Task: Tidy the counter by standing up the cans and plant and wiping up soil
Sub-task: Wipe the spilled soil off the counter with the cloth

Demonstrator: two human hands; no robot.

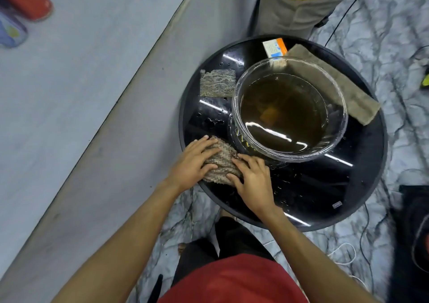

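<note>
A wet, brownish knitted cloth (220, 163) lies bunched at the near left rim of a round black glossy table (325, 186). My left hand (192, 163) presses on the cloth's left side with fingers spread over it. My right hand (253, 179) rests on its right side, fingertips on the fabric. Both hands hold the cloth down against the tabletop. Behind the cloth stands a clear glass bowl (290, 110) of murky brown water with an orange piece sunk in it. Water drops dot the tabletop. No cans or plant are in view.
A flat mesh scrubbing pad (217, 82) lies left of the bowl. A folded grey-brown towel (334, 84) and a small white-and-orange box (275, 47) sit behind the bowl. A grey counter (81, 82) runs along the left. Another person's legs (297, 8) stand beyond the table. Cables cross the marble floor.
</note>
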